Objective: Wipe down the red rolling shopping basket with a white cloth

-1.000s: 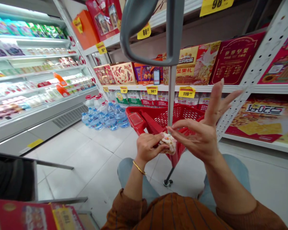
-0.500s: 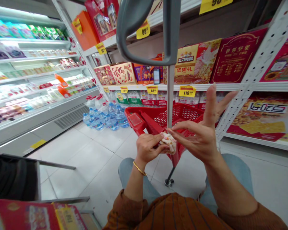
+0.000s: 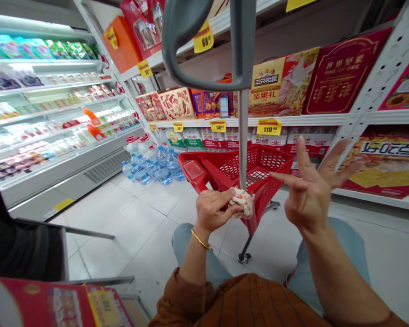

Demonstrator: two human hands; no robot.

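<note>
Between the thumb and fingers of my left hand (image 3: 211, 208) is a small whitish crumpled wad with pink and orange flecks (image 3: 243, 203); its kind is unclear. A gold bangle (image 3: 200, 240) circles that wrist. My right hand (image 3: 308, 200) is raised in the air to the right, its fingers spread and nothing in them. Behind both hands stands a red shopping cart (image 3: 197, 170) with a basket of perforated plastic. Its metal pole (image 3: 243, 141) rises in front of me to a grey handle (image 3: 204, 84).
Shelves of boxed gifts (image 3: 279, 86) with yellow price tags (image 3: 269, 126) face me. Water bottles (image 3: 153, 165) stand on the tiled floor (image 3: 139, 218) to the left, near an open fridge case (image 3: 71, 181). A red box (image 3: 30, 302) fills the lower left corner.
My right hand has pulled away from the crumpled wad to the right, and its fingers have spread. The left hand keeps hold of the wad, nearly in place.
</note>
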